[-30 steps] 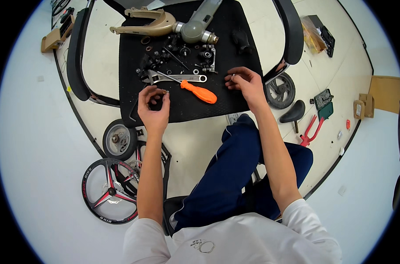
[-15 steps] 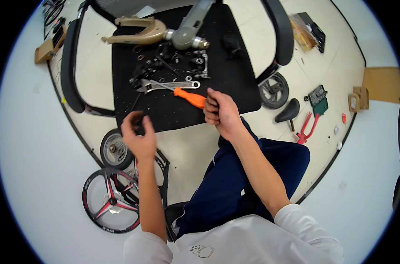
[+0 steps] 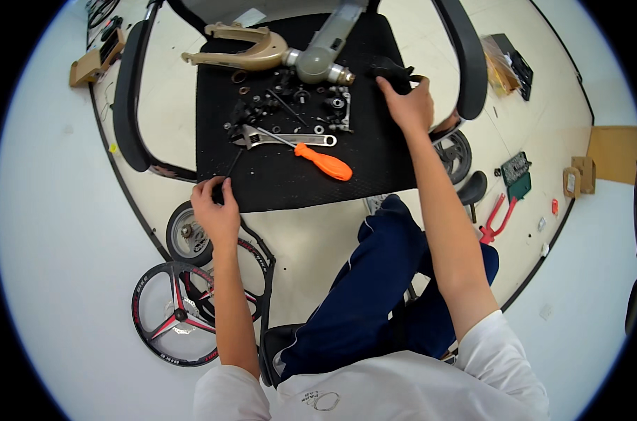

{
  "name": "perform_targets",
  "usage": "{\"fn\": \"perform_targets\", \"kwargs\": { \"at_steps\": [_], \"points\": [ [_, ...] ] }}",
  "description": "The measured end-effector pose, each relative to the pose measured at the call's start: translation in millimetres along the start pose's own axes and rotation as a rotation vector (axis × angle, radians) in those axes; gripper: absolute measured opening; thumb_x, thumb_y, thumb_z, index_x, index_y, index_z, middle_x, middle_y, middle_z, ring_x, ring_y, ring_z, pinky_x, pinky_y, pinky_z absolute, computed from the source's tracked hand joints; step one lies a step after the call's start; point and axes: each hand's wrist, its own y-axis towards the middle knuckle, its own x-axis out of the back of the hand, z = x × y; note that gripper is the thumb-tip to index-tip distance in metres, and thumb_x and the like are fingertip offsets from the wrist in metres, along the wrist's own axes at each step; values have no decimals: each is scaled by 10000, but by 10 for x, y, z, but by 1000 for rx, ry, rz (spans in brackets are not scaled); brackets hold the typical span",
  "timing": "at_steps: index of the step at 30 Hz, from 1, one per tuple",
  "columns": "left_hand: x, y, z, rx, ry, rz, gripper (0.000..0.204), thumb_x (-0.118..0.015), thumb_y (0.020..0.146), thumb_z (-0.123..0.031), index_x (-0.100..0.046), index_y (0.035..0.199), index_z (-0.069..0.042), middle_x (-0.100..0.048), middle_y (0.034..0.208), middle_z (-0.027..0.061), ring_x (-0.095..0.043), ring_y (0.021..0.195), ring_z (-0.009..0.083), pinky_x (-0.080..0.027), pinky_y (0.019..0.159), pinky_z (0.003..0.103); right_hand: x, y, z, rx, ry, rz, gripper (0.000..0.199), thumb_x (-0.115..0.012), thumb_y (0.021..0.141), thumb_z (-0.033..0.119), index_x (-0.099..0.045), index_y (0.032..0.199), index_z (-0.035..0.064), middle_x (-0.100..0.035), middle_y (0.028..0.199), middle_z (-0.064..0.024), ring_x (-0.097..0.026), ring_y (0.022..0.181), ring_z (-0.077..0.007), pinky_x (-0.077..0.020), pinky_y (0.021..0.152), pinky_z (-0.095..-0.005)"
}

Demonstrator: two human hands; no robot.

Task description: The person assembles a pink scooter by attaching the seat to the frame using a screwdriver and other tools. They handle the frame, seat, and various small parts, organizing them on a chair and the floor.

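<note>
At the front left corner of the black chair seat (image 3: 297, 193), my left hand (image 3: 217, 210) has thumb and fingertips drawn together at the near end of a thin black rod (image 3: 234, 163). Over at the seat's right side, my right hand (image 3: 411, 111) grips a dark black part (image 3: 390, 72) whose shape is hard to make out. Between my hands lie an orange-handled screwdriver (image 3: 324, 161) and a silver adjustable wrench (image 3: 290, 139), the screwdriver's shaft crossing the wrench. Behind them are several small black and metal parts (image 3: 269, 105).
A beige fork (image 3: 255, 55) joined to a grey tube (image 3: 325, 52) lies across the seat's back. Armrests (image 3: 130, 98) flank it. Wheels (image 3: 180, 316) stand on the floor at left; a saddle (image 3: 472, 188) and red fork (image 3: 497, 219) lie at right.
My right hand has left the screwdriver's handle and reached right to the black part. The left hand has settled at the seat's front left edge. The view has shifted slightly.
</note>
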Motion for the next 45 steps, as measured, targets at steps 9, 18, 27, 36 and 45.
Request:
{"fn": "perform_targets", "kwargs": {
  "at_steps": [9, 18, 27, 36, 45],
  "points": [
    [0, 84, -79, 121, -49, -16, 170, -697, 889, -145, -710, 946, 15, -683, 819, 119, -631, 710, 235, -497, 701, 329, -81, 258, -94, 280, 99, -39, 539, -701, 750, 369, -661, 1165, 29, -714, 1035, -209, -679, 1016, -372, -527, 891, -433],
    [-134, 244, 6, 145, -14, -15, 253, -716, 873, -208, -717, 984, 20, -689, 831, 114, -612, 685, 209, -505, 695, 342, 218, -351, -393, -2, 735, 343, 259, -729, 860, 206, -634, 960, -12, -498, 681, 33, -445, 565, -54, -353, 498, -239],
    [284, -355, -363, 125, -143, 29, 295, -718, 848, -150, -651, 1087, 9, -663, 961, 99, -586, 723, 171, -484, 669, 324, 1173, -1059, -1414, -1, 771, 565, 304, -724, 811, 143, -654, 1039, -46, -562, 687, 14, -435, 555, -50, -331, 496, -236],
    [363, -642, -855, 66, -204, 201, 140, -686, 879, -80, -670, 1000, -12, -669, 823, 40, -571, 670, 83, -419, 557, 230, 664, -826, -3670, -595, 654, 264, 345, -694, 885, 377, -589, 763, 72, -412, 542, 36, -361, 392, -89, -264, 379, -279],
    [-278, -175, -1112, -185, -170, 243, 165, -711, 848, -42, -666, 999, 6, -648, 831, 55, -587, 712, 110, -462, 639, 237, -933, -1508, -5603, -854, 126, 272, 441, -780, 734, 371, -688, 877, -35, -695, 847, -112, -661, 803, -224, -508, 732, -348]
  ]
}}
